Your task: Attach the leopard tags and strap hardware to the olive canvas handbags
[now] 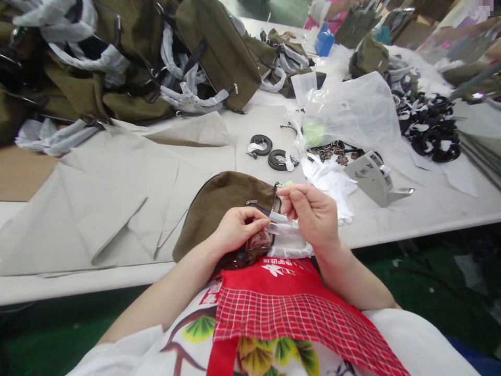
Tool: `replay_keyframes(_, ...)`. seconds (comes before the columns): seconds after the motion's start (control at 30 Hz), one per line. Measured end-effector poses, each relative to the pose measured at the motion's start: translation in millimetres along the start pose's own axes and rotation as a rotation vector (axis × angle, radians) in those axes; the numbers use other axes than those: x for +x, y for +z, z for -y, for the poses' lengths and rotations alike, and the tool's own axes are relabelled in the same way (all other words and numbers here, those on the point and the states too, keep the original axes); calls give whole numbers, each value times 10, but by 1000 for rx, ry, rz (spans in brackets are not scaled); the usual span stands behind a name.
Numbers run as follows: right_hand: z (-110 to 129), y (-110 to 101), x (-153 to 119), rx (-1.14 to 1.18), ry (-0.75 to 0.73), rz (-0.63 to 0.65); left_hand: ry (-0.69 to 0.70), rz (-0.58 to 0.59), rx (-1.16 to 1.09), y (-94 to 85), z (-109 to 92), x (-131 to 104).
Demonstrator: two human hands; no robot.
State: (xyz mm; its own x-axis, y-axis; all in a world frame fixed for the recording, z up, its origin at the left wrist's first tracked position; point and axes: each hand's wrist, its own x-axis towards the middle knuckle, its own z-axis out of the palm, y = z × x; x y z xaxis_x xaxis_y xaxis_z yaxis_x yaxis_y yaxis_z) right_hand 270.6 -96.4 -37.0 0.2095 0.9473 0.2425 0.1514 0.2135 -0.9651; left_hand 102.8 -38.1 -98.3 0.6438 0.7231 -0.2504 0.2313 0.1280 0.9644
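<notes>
An olive-green fabric bag [223, 203] with dark trim lies on its side at the table's front edge, close to my body. My left hand [242, 227] rests over its opening, thumb and fingers pinched on the bag's edge. A pale wrapped strap [287, 237] runs from the bag below my hands. Just right of the bag, my right hand [313, 214] is raised with fingertips pressed together near a small metal ring [278, 185]. Whatever sits between those fingertips is too small to make out.
Several olive bags with wrapped handles [188, 94] pile up at the back left. Two coiled black straps [279, 160] lie ahead. Beyond my right hand are a clear plastic bag [352, 109], white tags [332, 183], a tape dispenser [371, 177] and heaped black straps [430, 125].
</notes>
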Motion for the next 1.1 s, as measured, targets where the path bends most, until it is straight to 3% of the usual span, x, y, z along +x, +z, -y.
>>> replay_keyframes(0.07,91,-60,-85,-70,-26,-70,-21,15,-34,-17,25,3)
replay_keyframes(0.1,130,-98,-130,-115,-10,-43,-30,20,-54,-25,36,4)
replay_keyframes(0.23,132,-187,-277,-347,178,360,-68,22,-131,-36,44,10)
replay_keyframes(0.33,0,-141,-350,-500,293,509,-95,18,-158,-26,23,11)
replay_keyframes(0.53,-96,-26,-378,-613,311,575,-68,25,-97,-18,4,3)
replay_keyframes(0.73,-68,-82,-329,-689,228,644,61,100,61,-46,18,-48)
replay_keyframes(0.93,-96,-158,-387,-657,261,626,233,315,368,-173,-147,-109)
replay_keyframes(1.1,-54,-181,-431,-627,260,618,219,529,357,-248,-290,-29)
